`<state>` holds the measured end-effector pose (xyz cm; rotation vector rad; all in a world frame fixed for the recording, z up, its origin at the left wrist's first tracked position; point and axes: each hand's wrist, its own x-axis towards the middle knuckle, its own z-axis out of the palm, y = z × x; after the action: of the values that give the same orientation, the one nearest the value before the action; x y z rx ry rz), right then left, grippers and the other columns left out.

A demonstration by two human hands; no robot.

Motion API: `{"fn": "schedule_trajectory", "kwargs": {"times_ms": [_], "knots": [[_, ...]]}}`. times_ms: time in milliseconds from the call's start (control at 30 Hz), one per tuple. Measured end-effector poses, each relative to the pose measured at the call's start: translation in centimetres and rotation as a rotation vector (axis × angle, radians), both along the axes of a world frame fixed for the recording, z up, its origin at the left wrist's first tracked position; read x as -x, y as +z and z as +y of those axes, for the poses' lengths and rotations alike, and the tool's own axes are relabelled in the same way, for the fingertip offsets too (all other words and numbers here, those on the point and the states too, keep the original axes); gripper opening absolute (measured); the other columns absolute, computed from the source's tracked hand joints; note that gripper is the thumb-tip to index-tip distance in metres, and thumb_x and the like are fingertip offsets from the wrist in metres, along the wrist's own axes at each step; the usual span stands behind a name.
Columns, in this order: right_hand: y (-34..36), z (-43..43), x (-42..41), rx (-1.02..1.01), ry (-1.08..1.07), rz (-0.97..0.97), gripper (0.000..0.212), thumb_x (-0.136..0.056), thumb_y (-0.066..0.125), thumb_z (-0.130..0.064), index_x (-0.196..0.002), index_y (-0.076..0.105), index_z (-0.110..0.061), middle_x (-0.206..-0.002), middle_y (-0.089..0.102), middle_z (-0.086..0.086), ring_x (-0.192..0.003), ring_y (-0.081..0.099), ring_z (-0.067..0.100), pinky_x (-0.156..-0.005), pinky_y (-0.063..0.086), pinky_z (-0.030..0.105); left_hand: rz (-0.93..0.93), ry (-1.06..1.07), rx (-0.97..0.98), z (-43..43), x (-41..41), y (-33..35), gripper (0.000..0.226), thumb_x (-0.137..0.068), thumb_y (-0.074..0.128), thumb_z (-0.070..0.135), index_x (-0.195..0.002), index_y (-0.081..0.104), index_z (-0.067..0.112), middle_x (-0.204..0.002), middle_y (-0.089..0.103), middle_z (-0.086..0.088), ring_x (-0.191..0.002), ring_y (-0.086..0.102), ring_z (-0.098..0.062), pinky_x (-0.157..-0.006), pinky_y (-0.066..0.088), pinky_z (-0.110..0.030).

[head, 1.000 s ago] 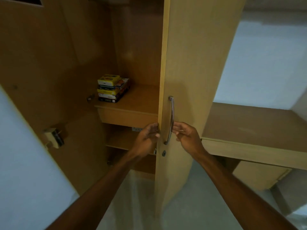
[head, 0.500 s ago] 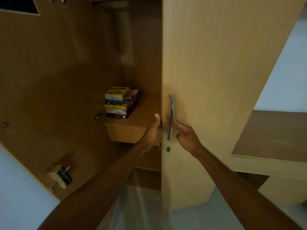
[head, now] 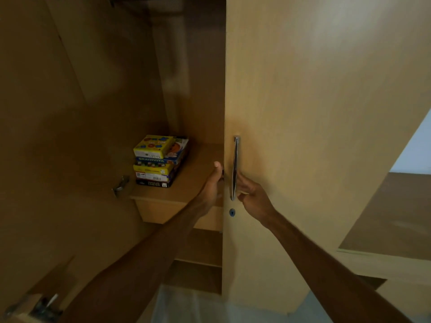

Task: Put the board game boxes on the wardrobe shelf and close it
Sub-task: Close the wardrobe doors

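While boxes [head: 161,160] rest—hands grip door [head: 303,113].

Matt pale wood-grain door [head: 314,113]; shiny polished-metal handle [head: 235,169]; glossy printed cardboard boxes [head: 158,159]; smooth wooden shelf [head: 193,180].

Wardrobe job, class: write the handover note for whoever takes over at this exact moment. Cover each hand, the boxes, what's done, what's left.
Left hand: gripping the edge of the right wardrobe door.
Right hand: fingers on the metal handle.
Board game boxes: stacked on the shelf, at its left end.
Done: boxes shelved.
Left: close the right door, then the left door, which stands wide open.
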<state>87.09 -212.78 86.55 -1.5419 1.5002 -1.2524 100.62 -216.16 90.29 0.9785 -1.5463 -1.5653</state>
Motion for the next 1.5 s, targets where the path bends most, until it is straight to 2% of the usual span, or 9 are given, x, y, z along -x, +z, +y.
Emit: {"fn": "schedule_trajectory", "kwargs": {"times_ms": [167,300,433,600,733,900,1067,1233,1500], "knots": [[-0.4,-1.4,0.9,0.008,-0.022,0.011,0.064,-0.088,0.048,0.011,-0.142,0.043,-0.022,-0.134,0.059,-0.002,-0.122,0.055,0.011,-0.084,0.043,0.002,0.020,0.003,0.019,-1.9,0.3,-0.8,0.044,-0.098,0.009,0.057,-0.113,0.049,0.046,-0.122,0.051,0.014,-0.119,0.046,-0.009,-0.103,0.034,-0.045],[-1.2,-0.7,1.0,-0.008,-0.051,0.075,0.063,-0.089,0.057,0.003,-0.144,0.041,-0.023,-0.132,0.056,-0.008,-0.118,0.054,0.007,-0.083,0.040,-0.001,-0.013,0.039,0.033,-2.9,-0.6,-2.6,0.058,-0.098,0.020,0.056,-0.133,0.051,0.022,-0.122,0.056,0.008,-0.116,0.052,-0.010,-0.098,0.041,-0.038],[-3.2,1.3,-0.7,0.025,-0.117,0.162,0.052,-0.085,0.065,-0.005,-0.134,0.053,-0.018,-0.123,0.062,-0.003,-0.108,0.060,0.013,-0.091,0.048,0.020,-0.009,0.256,0.078,-1.7,-3.3,-6.2,0.019,-0.096,0.056,0.028,-0.110,0.065,0.021,-0.106,0.067,0.008,-0.101,0.061,-0.010,-0.077,0.045,-0.020],[-6.3,3.1,-6.7,-0.046,0.061,0.162,0.049,-0.084,0.066,-0.007,-0.131,0.056,-0.017,-0.119,0.062,-0.005,-0.107,0.061,0.011,-0.091,0.052,0.030,-0.039,0.594,0.063,3.3,-11.5,-10.3,0.017,-0.090,0.061,0.001,-0.106,0.068,-0.002,-0.097,0.068,-0.004,-0.085,0.061,-0.010,-0.076,0.048,-0.017],[-7.2,3.5,-14.8,-0.107,0.273,0.153,0.045,-0.085,0.066,-0.022,-0.129,0.056,-0.029,-0.111,0.063,-0.015,-0.103,0.061,0.003,-0.091,0.050,0.024,-0.139,0.777,0.086,9.4,-20.5,-11.5,0.018,-0.090,0.062,0.004,-0.106,0.068,0.011,-0.100,0.070,0.003,-0.089,0.063,-0.007,-0.078,0.048,-0.007],[-5.9,4.9,-26.0,-0.103,0.523,0.081,0.045,-0.086,0.067,-0.013,-0.129,0.056,-0.019,-0.111,0.065,-0.004,-0.102,0.061,0.009,-0.091,0.052,0.027,-0.235,1.071,0.053,16.4,-29.7,-11.3,0.015,-0.091,0.062,0.016,-0.103,0.069,0.023,-0.105,0.070,0.004,-0.097,0.066,-0.016,-0.088,0.054,-0.032],[-3.2,6.1,-34.0,-0.061,0.702,0.066,0.049,-0.088,0.065,-0.013,-0.135,0.052,-0.017,-0.124,0.063,0.000,-0.106,0.058,0.005,-0.083,0.048,0.012,-0.332,1.354,0.198,20.8,-34.9,-7.1,0.027,-0.092,0.061,0.017,-0.118,0.060,0.015,-0.112,0.065,0.003,-0.096,0.062,-0.009,-0.075,0.046,-0.014],[-0.5,6.5,-36.7,-0.010,0.698,0.076,0.046,-0.090,0.063,-0.022,-0.134,0.050,-0.025,-0.127,0.060,-0.006,-0.110,0.058,0.008,-0.085,0.051,0.020,-0.309,1.215,0.205,18.6,-37.6,-3.8,0.040,-0.096,0.055,0.024,-0.135,0.049,0.020,-0.131,0.057,0.005,-0.116,0.056,-0.015,-0.098,0.047,-0.035],[-1.1,7.7,-32.4,-0.009,0.614,0.059,0.044,-0.090,0.063,-0.021,-0.132,0.052,-0.025,-0.123,0.061,-0.008,-0.112,0.057,0.008,-0.082,0.048,0.016,-0.192,1.151,0.246,18.6,-35.1,-4.7,0.044,-0.093,0.051,0.046,-0.130,0.053,0.023,-0.124,0.063,0.006,-0.110,0.061,-0.014,-0.093,0.052,-0.032]]}}
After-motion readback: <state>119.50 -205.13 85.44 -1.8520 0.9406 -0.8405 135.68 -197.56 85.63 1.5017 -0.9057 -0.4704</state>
